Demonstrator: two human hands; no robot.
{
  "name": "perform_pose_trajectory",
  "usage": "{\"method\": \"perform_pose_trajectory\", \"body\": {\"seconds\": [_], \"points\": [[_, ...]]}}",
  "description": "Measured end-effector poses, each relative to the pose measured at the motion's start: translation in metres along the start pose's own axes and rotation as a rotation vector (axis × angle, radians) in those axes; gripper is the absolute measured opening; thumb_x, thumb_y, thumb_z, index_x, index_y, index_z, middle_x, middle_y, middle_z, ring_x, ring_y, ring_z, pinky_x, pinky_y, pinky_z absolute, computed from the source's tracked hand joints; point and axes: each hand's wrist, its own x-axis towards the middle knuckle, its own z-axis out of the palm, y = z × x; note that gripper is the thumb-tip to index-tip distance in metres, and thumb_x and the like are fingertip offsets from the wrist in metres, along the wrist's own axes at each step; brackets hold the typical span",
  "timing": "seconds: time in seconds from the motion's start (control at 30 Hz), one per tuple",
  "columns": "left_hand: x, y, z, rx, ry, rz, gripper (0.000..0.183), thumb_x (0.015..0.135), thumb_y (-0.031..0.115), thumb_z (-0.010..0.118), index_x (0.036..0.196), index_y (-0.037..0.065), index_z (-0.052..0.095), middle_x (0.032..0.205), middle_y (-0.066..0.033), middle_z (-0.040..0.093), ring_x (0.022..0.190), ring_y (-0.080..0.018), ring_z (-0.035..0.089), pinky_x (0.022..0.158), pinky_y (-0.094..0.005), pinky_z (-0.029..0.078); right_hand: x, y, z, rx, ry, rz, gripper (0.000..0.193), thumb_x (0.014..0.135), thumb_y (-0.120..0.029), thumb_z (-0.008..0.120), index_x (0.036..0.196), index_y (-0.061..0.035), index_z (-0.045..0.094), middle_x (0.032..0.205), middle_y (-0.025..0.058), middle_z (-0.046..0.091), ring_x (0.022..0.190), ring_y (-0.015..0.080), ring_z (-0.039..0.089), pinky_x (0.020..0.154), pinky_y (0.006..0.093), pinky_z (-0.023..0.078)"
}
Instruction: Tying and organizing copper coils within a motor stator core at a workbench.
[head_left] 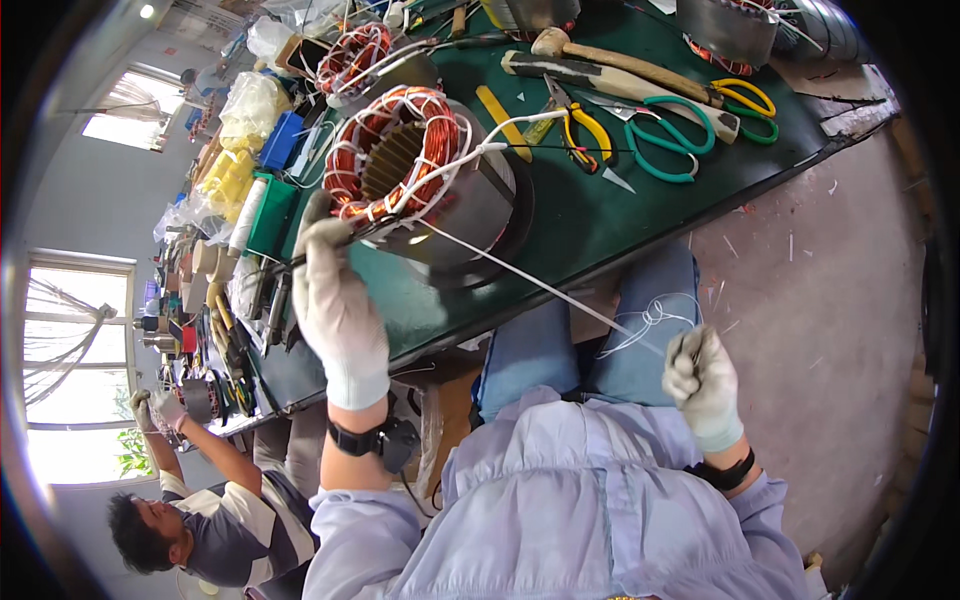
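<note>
Pulling white cord (540,285) from stator (425,185), apparently taut.

Packaging is confined to the far left end of the green bench (600,215). A crumpled clear plastic bag (252,103) lies beside a blue box (281,140). Below it sit yellow packets (228,180), stacked close together. A green box (268,212) stands just beside them, with a white roll (245,217) against its left side. Another clear plastic bag (268,38) rests at the far edge of the bench. No labels, signs or screens can be made out.
</note>
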Motion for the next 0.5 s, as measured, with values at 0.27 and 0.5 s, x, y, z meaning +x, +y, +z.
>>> {"method": "perform_pose_trajectory", "body": {"seconds": [0.27,0.5], "points": [[0.074,-0.004,0.021,0.961,0.319,0.623,0.064,0.096,0.015,0.069,0.146,-0.012,0.039,0.132,-0.0177,0.06,0.126,-0.0214,0.056,0.112,-0.0338,0.039,0.021,-0.056,0.047,-1.242,0.411,-0.288,0.026,0.104,-0.02,0.057,0.113,-0.0005,0.072,0.075,-0.0004,0.06,0.056,0.0039,0.05,0.051,0.0207,0.041],[0.074,0.039,0.026,0.667,-0.496,0.282,0.021,0.098,0.015,0.064,0.114,0.006,0.074,0.097,-0.0105,0.076,0.087,-0.0171,0.071,0.084,-0.0283,0.053,0.077,-0.005,0.216,-0.696,-0.511,0.348,0.038,0.104,-0.023,0.052,0.13,0.0028,0.062,0.069,-0.0004,0.057,0.056,0.0058,0.051,0.052,0.0242,0.042]]}}
